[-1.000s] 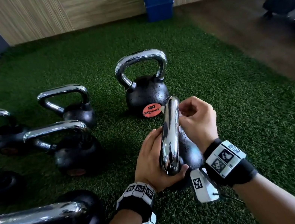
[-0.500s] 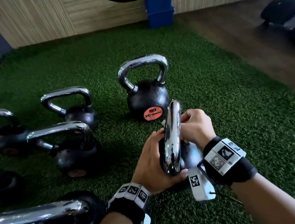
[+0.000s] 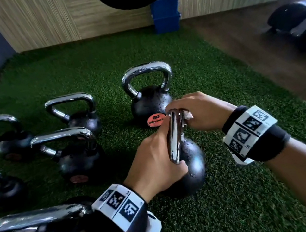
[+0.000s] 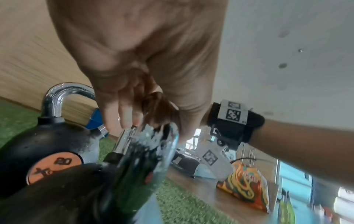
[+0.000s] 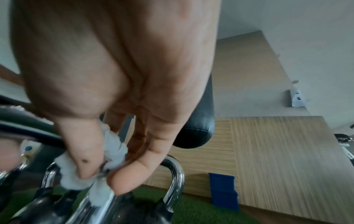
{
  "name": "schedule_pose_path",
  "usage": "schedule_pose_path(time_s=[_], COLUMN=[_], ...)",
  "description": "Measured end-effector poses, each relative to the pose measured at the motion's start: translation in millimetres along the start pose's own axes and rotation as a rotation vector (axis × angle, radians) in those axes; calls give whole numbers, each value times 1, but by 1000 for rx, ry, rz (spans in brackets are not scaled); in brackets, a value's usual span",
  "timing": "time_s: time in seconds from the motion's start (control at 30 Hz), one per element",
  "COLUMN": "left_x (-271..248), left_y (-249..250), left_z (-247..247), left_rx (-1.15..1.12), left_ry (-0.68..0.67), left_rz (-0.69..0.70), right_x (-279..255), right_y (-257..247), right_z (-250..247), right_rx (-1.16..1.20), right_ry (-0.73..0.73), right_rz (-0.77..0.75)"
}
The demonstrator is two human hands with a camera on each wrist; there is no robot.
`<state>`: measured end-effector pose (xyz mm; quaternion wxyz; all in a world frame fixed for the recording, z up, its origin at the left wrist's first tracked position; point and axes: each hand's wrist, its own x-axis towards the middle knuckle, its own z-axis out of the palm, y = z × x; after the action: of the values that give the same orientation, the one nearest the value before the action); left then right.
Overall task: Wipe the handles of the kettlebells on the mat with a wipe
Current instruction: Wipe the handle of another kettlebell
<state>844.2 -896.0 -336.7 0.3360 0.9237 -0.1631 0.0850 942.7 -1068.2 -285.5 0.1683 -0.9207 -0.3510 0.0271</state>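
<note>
At frame centre, my left hand point(image 3: 156, 162) gripped the kettlebell point(image 3: 192, 166) handle point(image 3: 174, 138); my right hand point(image 3: 196, 112) pinched the wipe point(image 5: 113, 145) around its top.

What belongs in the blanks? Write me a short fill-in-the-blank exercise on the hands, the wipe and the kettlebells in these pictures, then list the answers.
1. The crumpled white wipe is pinched in the ____ hand.
2. The left hand steadies the black kettlebell by its shiny ____ handle.
3. The upright black kettlebell behind it bears an orange label with the number ____.
4. The kettlebells stand on a ____ turf mat.

Missing words: right; chrome; 20; green
</note>
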Motion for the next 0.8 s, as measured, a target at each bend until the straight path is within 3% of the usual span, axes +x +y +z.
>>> schedule_pose_path(time_s=[0.2, 0.4, 0.5, 0.63, 0.8], left_x=[7, 34, 53, 63, 52], left_y=[1, -14, -14, -11, -17], left_z=[-12, -58, -72, -78, -73], left_rx=[-39, 111, 144, 270, 341], left_ry=[-175, -564, -688, -726, -625], left_rz=[6, -47, -11, 6, 87], right_x=[-11, -28, -43, -53, -53], right_y=[1, 16, 17, 15, 12], right_z=[1, -2, -6, -6, -6], right_rx=[75, 48, 27, 41, -2], right_ry=[94, -2, -20, -27, -31], right_rz=[34, 130, 153, 159, 185])
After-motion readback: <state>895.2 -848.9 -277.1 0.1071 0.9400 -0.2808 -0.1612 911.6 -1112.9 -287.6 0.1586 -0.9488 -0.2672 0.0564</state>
